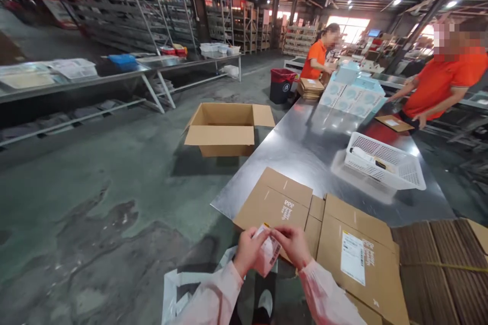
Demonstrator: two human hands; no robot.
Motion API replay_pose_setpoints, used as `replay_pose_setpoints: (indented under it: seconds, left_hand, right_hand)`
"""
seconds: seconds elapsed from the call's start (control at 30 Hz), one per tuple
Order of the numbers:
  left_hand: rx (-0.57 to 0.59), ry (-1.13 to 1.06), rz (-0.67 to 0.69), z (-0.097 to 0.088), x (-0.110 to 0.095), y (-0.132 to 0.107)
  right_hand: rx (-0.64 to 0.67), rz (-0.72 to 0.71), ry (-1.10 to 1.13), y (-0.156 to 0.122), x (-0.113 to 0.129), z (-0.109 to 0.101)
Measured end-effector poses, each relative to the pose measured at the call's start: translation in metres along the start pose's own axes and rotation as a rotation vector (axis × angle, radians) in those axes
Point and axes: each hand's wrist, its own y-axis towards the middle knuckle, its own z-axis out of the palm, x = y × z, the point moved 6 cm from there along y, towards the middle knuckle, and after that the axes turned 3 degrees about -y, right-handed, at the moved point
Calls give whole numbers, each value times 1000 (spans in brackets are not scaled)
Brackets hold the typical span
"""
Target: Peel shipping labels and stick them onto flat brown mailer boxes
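Both hands meet over a white shipping label (268, 251) with a yellow top edge, just off the near edge of the table. My left hand (247, 250) is closed on its left side, thumb on top. At the upper right corner, my right hand (293, 245) pinches the label between thumb and fingertips. Beneath and beyond it lies a flat brown cardboard box (282, 188) with white print. To the right, another flattened box (366, 213) bears a white label (353, 257) stuck on its face.
A bundle of folded cardboard (430, 269) sits at the near right. On the metal table (290, 142) stands a white plastic basket (385, 162). An open carton (224, 129) is on the floor. Two people in orange shirts work at the far side near pale blue boxes (353, 94).
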Motion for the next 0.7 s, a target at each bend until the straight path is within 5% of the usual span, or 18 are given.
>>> replay_pose_setpoints:
  seconds: [0.17,0.33,0.4,0.5,0.63,0.7]
  left_hand:
    - [261,-86,-202,-8,32,1]
    - [344,-63,-355,-55,93,-39]
    - [373,-50,-367,-75,100,-56]
    - [383,-43,-337,-95,77,-63]
    - [266,49,-227,-95,26,-26]
    - [140,183,-99,-88,6,7]
  right_hand:
    - [-333,5,-285,71,-36,-15]
    - [-447,149,-438,118,-58,-16]
    - [-369,83,-620,122,-51,-3]
    - [-50,-148,-885,106,-35,36]
    - [352,-528,-750,27,-26,81]
    - [439,-637,-592,-14,-32,82]
